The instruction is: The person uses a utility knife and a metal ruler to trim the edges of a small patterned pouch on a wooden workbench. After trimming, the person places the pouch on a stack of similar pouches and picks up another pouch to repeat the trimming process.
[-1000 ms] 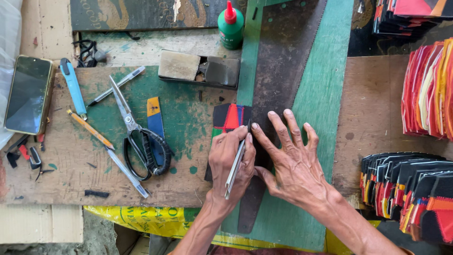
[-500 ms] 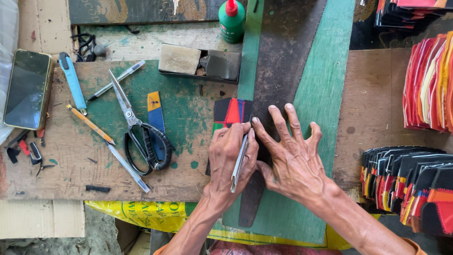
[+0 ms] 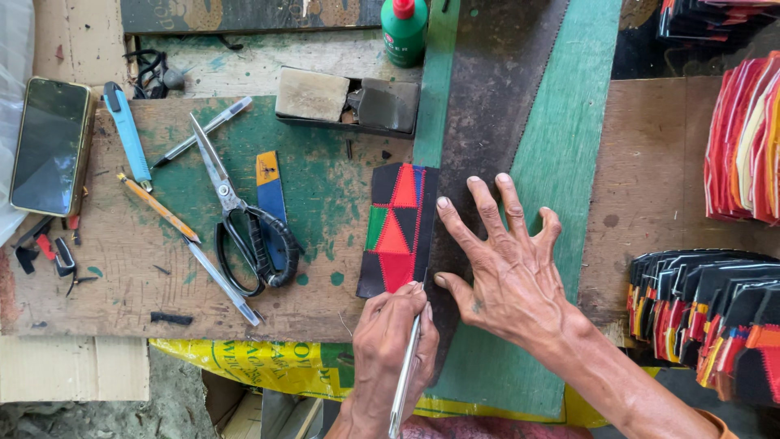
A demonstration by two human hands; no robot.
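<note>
A black patchwork piece (image 3: 398, 228) with red and green triangles lies on the worn wooden board (image 3: 162, 301), its right edge against a long dark strip (image 3: 504, 97). My left hand (image 3: 390, 333) is at the piece's near edge, closed around a thin silver pen-like tool (image 3: 404, 382) whose tip touches the bottom right corner of the piece. My right hand (image 3: 508, 276) lies flat on the dark strip with its fingers spread, pressing it down just right of the piece.
Scissors (image 3: 244, 228), a pencil (image 3: 158, 208), a blue utility knife (image 3: 127, 142) and a phone (image 3: 50, 146) lie to the left. A green bottle (image 3: 404, 31) and a stone block (image 3: 313, 95) sit at the back. Stacks of sewn pieces (image 3: 707, 317) fill the right side.
My left hand has slid toward me along the strip's edge with the silver tool, uncovering the patchwork piece. My right hand stays pressed on the dark strip.
</note>
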